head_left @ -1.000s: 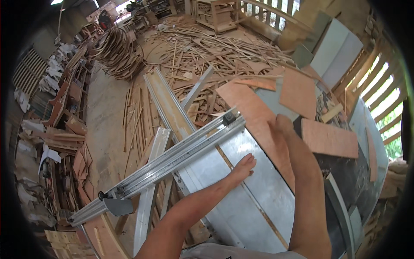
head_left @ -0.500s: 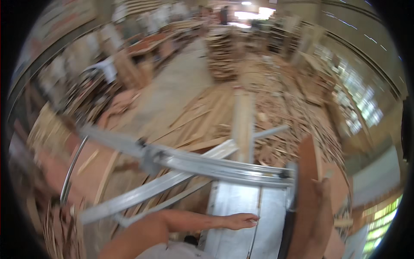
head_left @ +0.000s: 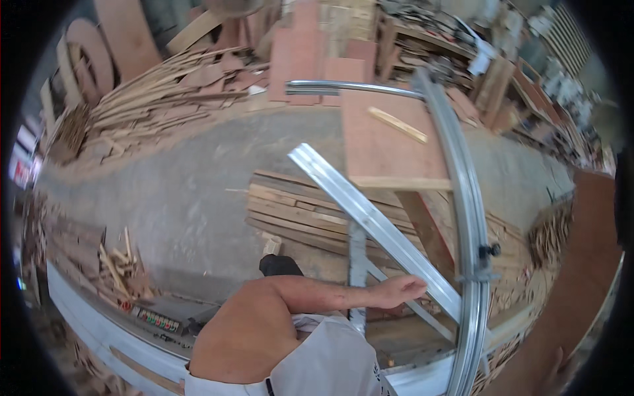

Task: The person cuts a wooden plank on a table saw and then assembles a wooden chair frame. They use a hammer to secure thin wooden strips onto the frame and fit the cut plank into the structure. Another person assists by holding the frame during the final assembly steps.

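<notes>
My left hand [head_left: 398,291] reaches across in front of my body, its fingers loosely bent and holding nothing. It hovers over or beside a slanting silver metal rail [head_left: 360,208]; I cannot tell whether they touch. At the right edge stands a long reddish-brown wooden board [head_left: 588,264], tilted and partly cut off by the picture's rim. Low on this board my right hand [head_left: 559,364] has hold of it, with most of the fingers hidden or blending into the wood. Between the two hands runs a long upright-looking metal fence rail [head_left: 470,231] with a black knob [head_left: 490,250].
A reddish panel [head_left: 396,152] with a light wood strip lies beyond the rails. Lumber strips [head_left: 297,208] lie on the concrete floor [head_left: 178,171]. Offcuts are heaped at the far left. A long machine edge [head_left: 99,330] with a button panel [head_left: 157,319] runs at the lower left.
My view has swung far to the left, so the rails now lie on the right side. My left hand stays free, and the board remains at my right hand.
</notes>
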